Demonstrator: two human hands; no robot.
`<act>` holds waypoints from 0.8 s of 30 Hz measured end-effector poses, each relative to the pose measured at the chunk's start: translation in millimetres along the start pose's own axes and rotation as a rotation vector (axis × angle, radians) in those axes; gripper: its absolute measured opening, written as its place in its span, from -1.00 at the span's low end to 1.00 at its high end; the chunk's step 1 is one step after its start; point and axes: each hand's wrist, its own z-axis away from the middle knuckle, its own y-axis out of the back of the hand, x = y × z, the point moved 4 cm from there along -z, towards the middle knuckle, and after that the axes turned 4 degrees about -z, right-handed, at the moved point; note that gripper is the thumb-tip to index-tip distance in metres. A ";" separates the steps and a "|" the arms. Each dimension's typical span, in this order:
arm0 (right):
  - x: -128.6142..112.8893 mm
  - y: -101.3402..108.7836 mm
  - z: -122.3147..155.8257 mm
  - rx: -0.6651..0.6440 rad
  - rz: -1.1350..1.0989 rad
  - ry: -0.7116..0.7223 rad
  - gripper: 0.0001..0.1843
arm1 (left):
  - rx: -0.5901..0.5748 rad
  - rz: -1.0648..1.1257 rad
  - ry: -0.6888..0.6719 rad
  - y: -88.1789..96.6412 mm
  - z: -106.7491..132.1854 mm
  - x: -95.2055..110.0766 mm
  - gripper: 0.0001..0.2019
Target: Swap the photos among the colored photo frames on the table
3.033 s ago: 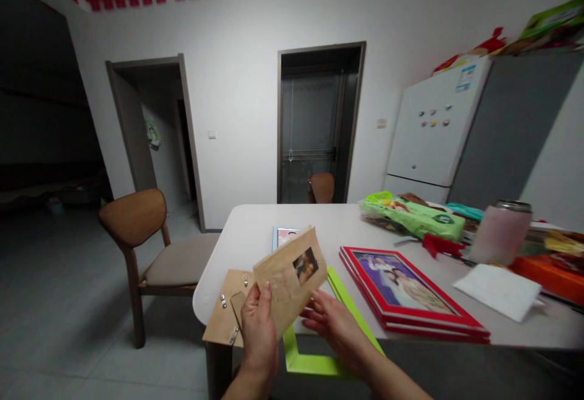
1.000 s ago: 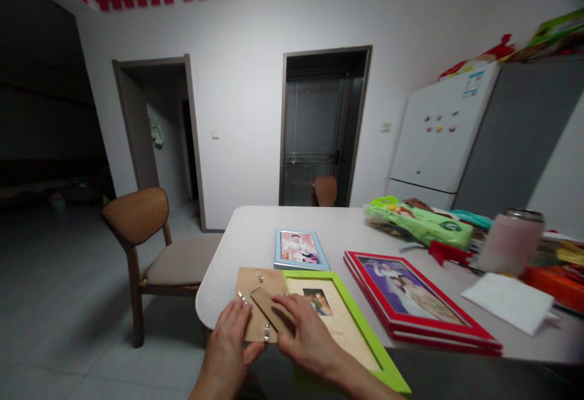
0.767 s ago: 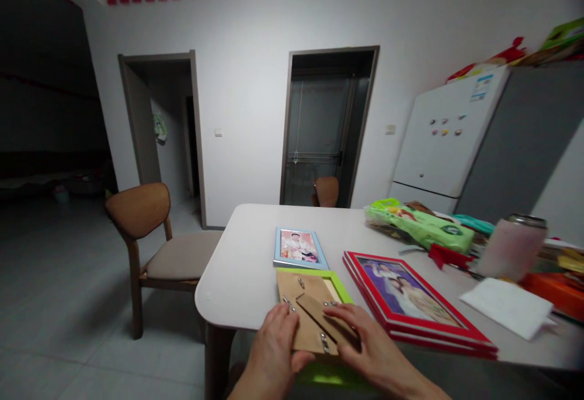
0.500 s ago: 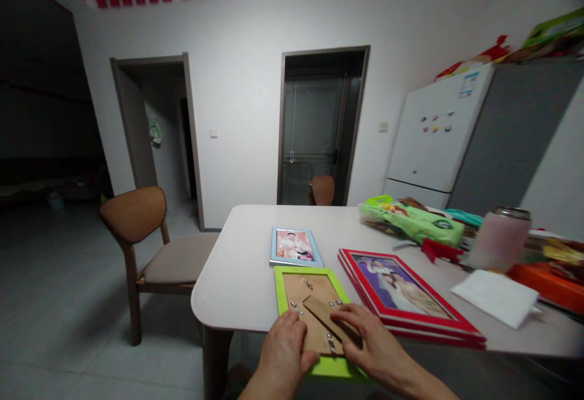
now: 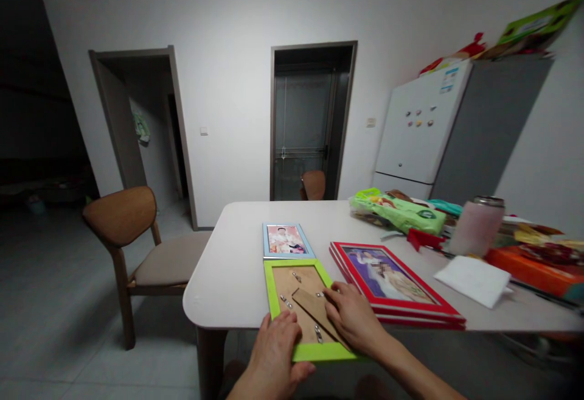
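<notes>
A lime-green picture frame [image 5: 270, 290] lies face down at the table's near edge, its lower part overhanging. Its brown backing board [image 5: 285, 275] carries several small metal clips and a slanting stand leg [image 5: 314, 310]. My left hand [image 5: 276, 348] grips the lower left corner, fingers over the rim and thumb at the bottom edge. Curled over the right side is my right hand [image 5: 353, 315], its fingertips at the right-hand clip [image 5: 320, 294]. What its thumb touches is hidden.
A light blue photo frame [image 5: 285, 242] lies just beyond. Stacked red photo frames [image 5: 396, 278] are close on the right. Farther right are white paper [image 5: 474, 278], a pink jar [image 5: 477, 226], a green packet [image 5: 401, 208] and an orange box [image 5: 533, 269]. A chair [image 5: 121, 217] stands left.
My left hand has shifted from the backing board toward the frame's lower left corner. My right hand has slid up along the right side. The camera view has turned slightly right.
</notes>
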 end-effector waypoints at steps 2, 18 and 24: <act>0.9 -0.9 -5.4 -0.012 0.031 -0.006 -0.65 | -0.012 -0.004 0.011 0.3 -0.3 -0.6 -0.53; 3.8 -1.9 -4.7 -0.054 -0.041 0.118 -0.68 | -0.033 0.026 0.083 9.8 0.2 1.6 -0.42; -19.4 -9.9 -35.1 -0.069 -0.104 0.075 -0.70 | -0.056 0.026 0.083 13.7 3.5 0.8 -0.43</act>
